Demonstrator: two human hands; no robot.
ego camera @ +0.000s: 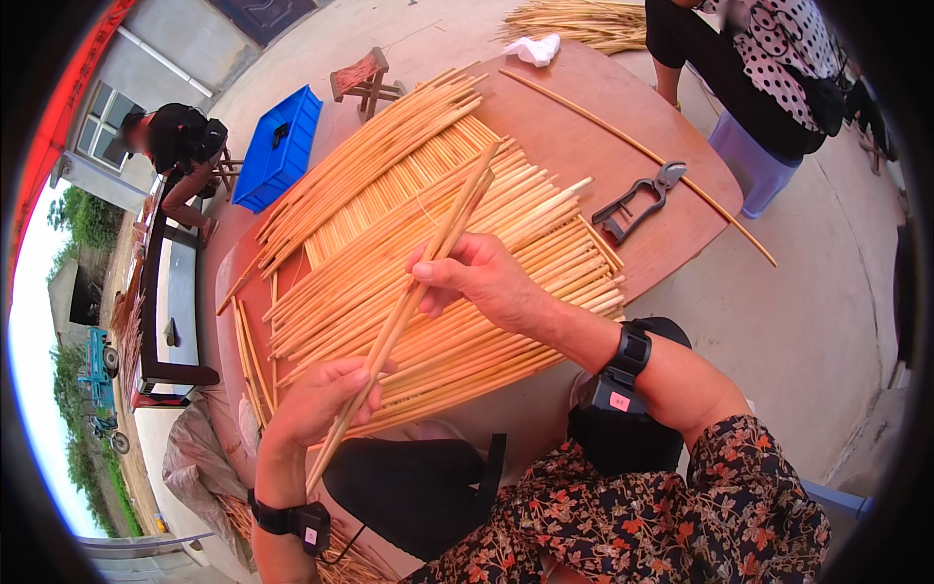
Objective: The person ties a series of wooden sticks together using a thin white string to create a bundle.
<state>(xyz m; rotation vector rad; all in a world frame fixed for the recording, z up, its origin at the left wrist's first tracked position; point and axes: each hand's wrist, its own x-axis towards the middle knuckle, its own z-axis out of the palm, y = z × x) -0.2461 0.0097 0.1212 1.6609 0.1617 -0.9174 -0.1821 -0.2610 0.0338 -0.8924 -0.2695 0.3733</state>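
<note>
Both of my hands grip a small bundle of peeled wooden sticks (pixel 398 321), tilted above the table. My left hand (pixel 332 394) closes around its lower part, while my right hand (pixel 467 277) pinches it near the middle between thumb and fingers. Beneath lies a mat of parallel sticks (pixel 467 365), with more loose sticks (pixel 365 175) piled on its far side. Fine thread shows at the mat's left and middle. To the right, pruning shears (pixel 641 201) rest on the reddish table (pixel 657 255), and one long stick (pixel 584 113) passes beside their blade and overhangs the edge.
A blue plastic crate (pixel 281 146) and a wooden folding stool (pixel 368 80) stand beyond the table. One person (pixel 182 142) bends at the left; another person (pixel 773 73) sits at the upper right. White cloth (pixel 536 50) lies on the far table edge, near a stick pile (pixel 584 25) on the floor.
</note>
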